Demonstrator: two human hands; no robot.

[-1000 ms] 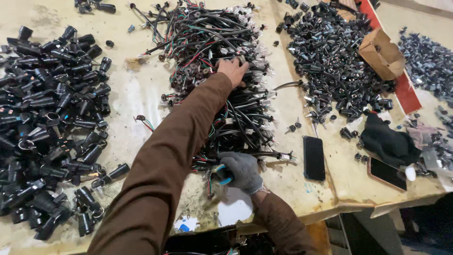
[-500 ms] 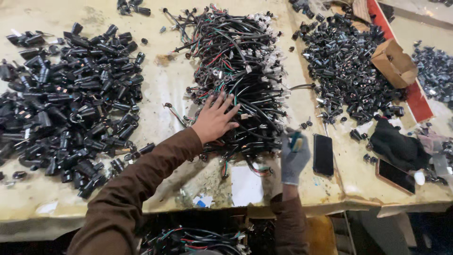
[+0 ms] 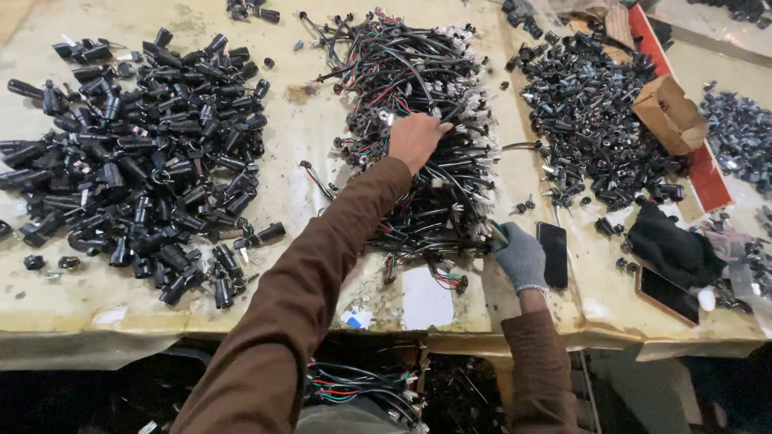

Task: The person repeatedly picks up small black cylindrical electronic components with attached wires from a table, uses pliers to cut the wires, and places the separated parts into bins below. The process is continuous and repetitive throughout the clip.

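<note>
Item: my bare left hand [image 3: 416, 138] spread flat atop wire-harness pile [image 3: 418, 96]; gloved right hand [image 3: 521, 255] pinching a strand at its near edge

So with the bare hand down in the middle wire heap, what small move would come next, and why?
Probably close the left hand on one wire assembly and lift it clear. Its fingers already rest on the tangled wire heap, while the gloved right hand waits at the heap's near edge with a small green-handled tool.
</note>
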